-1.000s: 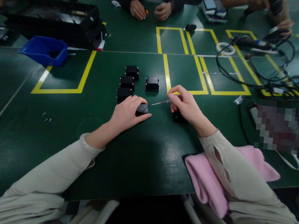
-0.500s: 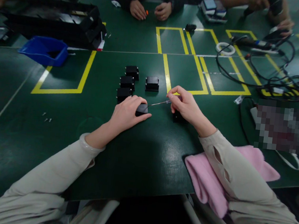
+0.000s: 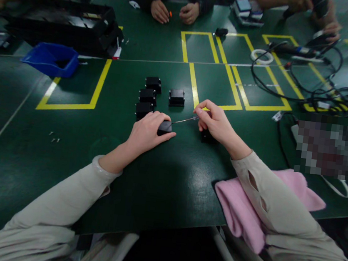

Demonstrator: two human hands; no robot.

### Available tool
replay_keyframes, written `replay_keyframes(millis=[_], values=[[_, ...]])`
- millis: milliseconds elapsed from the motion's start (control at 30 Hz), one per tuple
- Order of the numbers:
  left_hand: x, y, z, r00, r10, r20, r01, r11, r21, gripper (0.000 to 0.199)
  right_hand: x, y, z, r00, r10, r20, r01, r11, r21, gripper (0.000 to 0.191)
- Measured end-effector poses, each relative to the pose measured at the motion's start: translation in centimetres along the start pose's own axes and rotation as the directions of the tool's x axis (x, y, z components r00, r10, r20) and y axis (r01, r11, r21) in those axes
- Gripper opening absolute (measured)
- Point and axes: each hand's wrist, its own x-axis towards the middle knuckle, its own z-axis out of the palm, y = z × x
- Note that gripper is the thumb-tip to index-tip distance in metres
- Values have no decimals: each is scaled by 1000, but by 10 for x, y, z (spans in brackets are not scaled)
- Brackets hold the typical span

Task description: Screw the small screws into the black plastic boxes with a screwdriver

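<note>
My left hand (image 3: 148,132) is closed round a small black block (image 3: 165,128) on the green table (image 3: 168,180). A screwdriver (image 3: 185,120) is held in my right hand (image 3: 213,120), its thin metal shaft pointing left with the tip at the block's right side. Under my right hand another black block (image 3: 207,136) is partly hidden. Beyond my left hand stand more black blocks in a column, the nearest (image 3: 144,109) partly covered by that hand. A separate black block (image 3: 177,97) stands to their right.
A blue bin (image 3: 52,58) and black trays (image 3: 69,26) are at the far left. Small screws (image 3: 55,139) lie at left. A pink cloth (image 3: 243,209) lies under my right forearm. Cables (image 3: 272,93) spread at right. Other people's hands (image 3: 190,13) are across the table.
</note>
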Motion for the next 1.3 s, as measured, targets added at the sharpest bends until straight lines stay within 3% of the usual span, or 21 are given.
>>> replay_keyframes(millis=[167,467,733,1000,1300], values=[[0,-1,0,1000,5,3,-5,1000,-8,36,-1,-2,0,999,-39,-13,39,999,-33,12],[0,0,0,1000,9,7,-9,1000,-3,35,0,0,0,1000,-11,-2,11,1000,5,19],[0,-1,0,1000,-1,9,1,1000,-3,37,-1,-2,-2,999,-33,8,33,999,-37,9],[0,-1,1,1000,5,-3,-5,1000,-3,36,0,1,1,1000,6,22,-7,1000,30,18],[0,0,0,1000,-1,11,1,1000,4,36,-1,-1,-2,999,-44,21,44,999,-9,13]])
